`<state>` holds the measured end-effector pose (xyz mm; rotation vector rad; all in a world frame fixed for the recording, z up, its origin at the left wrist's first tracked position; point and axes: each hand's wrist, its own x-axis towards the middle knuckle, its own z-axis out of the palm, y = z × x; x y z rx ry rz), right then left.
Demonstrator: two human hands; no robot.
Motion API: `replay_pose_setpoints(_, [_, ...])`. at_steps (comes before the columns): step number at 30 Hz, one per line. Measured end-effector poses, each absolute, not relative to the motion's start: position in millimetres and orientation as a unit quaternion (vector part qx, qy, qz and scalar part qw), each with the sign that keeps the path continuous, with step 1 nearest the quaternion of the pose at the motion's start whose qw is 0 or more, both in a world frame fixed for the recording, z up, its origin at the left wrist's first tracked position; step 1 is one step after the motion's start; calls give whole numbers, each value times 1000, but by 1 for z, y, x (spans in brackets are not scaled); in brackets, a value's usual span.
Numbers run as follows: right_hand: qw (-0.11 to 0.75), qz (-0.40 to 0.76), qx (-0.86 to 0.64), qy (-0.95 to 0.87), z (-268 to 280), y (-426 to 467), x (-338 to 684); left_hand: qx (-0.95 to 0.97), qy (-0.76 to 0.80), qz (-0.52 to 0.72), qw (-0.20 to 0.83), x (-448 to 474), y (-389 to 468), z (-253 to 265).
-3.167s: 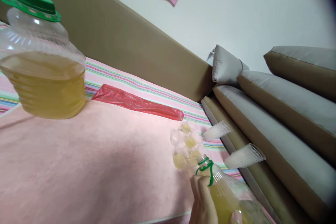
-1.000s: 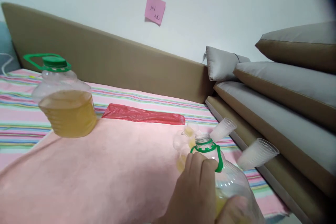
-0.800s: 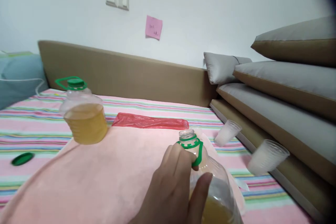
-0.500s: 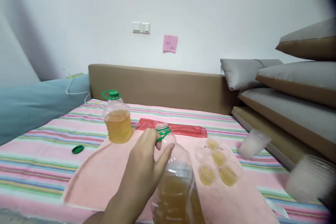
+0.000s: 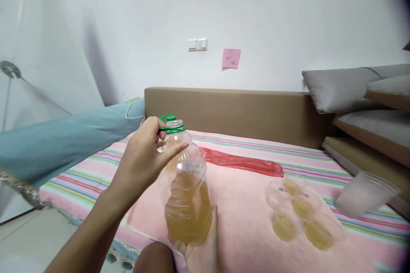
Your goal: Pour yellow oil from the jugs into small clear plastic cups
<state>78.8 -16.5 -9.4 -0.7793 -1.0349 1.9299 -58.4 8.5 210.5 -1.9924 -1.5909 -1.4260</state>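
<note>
A clear plastic bottle (image 5: pixel 188 204), uncapped and partly filled with yellow liquid, hangs in front of me. My left hand (image 5: pixel 145 145) grips its green handle (image 5: pixel 174 129) at the neck, thumb stretched along the shoulder. From below, my right hand (image 5: pixel 201 249) cradles the base, with its thumb up along the right side. Directly behind stands a second bottle with a green cap (image 5: pixel 171 118), mostly hidden. Several clear plastic cups with yellow liquid, such as the front left cup (image 5: pixel 284 226), stand grouped to the right on a pink mat (image 5: pixel 241 213).
A red plastic bag (image 5: pixel 243 162) lies flat at the mat's back edge. Stacked clear cups (image 5: pixel 365 194) lie on their side at the right. Grey and brown cushions (image 5: pixel 374 126) are piled beyond them. A brown headboard (image 5: pixel 230 113) runs along the wall.
The held bottle has come up and sits further left, in front of the capped one. My right hand now shows under its base. The view has turned left.
</note>
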Motion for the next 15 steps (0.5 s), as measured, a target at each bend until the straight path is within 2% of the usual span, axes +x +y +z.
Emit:
replay_pose_setpoints(6, [404,823,-293,-270,-11,-5,41,-666,-561,-454,189,-95,4,220])
replay_pose_setpoints(10, [396,854,-293,-165,-32,-6,46,-672,-552,-414,269,-119,11,225])
replay_pose_setpoints(13, [373,890,-253,-68,-57,1,78,-676,-558,-398,273,-133,19,225])
replay_pose_setpoints(15, [356,907,-211,-79,-71,8,109,-665,-586,-385,257,-142,21,223])
